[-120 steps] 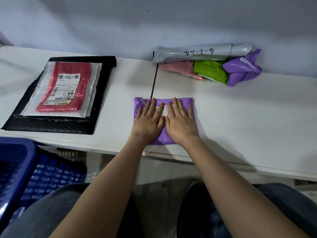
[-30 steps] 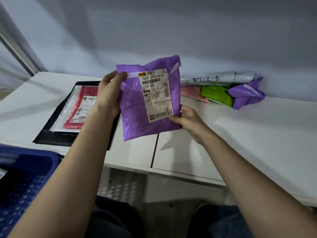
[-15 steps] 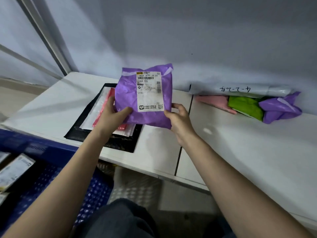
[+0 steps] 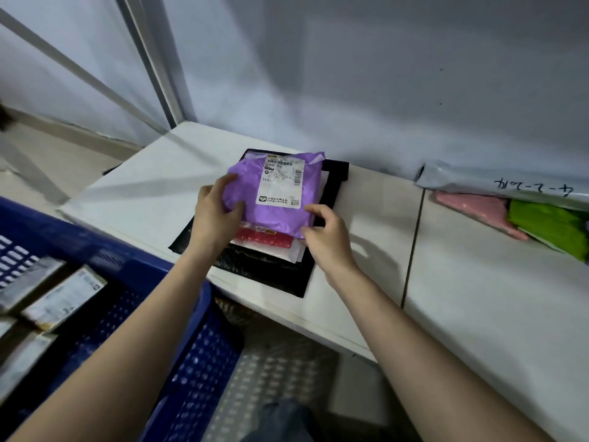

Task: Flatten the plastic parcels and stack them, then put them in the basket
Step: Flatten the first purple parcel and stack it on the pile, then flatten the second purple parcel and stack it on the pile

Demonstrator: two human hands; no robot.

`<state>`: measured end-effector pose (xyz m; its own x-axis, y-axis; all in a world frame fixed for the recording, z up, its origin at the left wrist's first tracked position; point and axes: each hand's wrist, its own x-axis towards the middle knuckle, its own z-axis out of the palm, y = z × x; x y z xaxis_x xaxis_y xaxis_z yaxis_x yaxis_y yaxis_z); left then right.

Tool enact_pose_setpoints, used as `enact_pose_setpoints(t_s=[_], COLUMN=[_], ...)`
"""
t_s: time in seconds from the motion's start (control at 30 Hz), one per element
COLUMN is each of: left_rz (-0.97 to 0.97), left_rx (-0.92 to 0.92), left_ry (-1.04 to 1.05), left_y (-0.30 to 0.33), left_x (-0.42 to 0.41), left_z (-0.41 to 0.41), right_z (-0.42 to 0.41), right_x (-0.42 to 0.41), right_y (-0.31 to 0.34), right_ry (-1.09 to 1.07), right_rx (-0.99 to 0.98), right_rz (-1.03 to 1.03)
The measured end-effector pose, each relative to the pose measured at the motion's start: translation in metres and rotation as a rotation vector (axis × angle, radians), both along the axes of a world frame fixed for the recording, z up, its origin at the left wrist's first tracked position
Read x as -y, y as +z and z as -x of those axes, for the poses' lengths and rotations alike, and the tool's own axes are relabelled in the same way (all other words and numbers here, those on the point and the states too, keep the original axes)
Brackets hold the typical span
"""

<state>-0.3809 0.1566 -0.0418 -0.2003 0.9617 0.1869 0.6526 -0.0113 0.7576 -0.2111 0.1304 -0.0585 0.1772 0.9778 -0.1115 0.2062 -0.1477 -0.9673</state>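
purple parcel on stack, both hands gripping edges

The white table carries a black parcel lying flat near its left end. A grey parcel, pink parcel and green parcel lie at the rear right, against the wall.

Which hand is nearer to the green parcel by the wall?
Right. The right hand holds the purple parcel's near right corner, on the side toward the green parcel; the left hand grips its far-side left edge.
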Motion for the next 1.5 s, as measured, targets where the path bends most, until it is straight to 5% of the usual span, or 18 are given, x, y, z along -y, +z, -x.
enact_pose_setpoints(t_s=[0.27, 0.5, 0.7, 0.93, 1.5], left_rz=[0.068, 0.383, 0.438, 0.168, -0.022], left_rx=[-0.381, -0.667, -0.705, -0.59, -0.393], left_ry=[-0.085, -0.216, -0.253, -0.235, -0.547], left_y=[-0.024, -0.043, -0.032, -0.013, 0.036], left_x=[-0.018, -0.026, -0.03, -0.013, 0.038], left_z=[-0.024, -0.044, -0.044, -0.075, -0.282], right_z=[0.003, 0.006, -0.004, -0.059, -0.277], right_x=[-0.004, -0.006, -0.005, -0.002, 0.064], right_y=[-0.006, -0.012, -0.009, 0.012, 0.062], right_ry=[0.18, 0.159, 0.154, 0.099, -0.293], right_rx=[0.102, 0.115, 0.072, 0.175, 0.486], right_rz=[0.146, 0.2, 0.212, 0.116, -0.085])
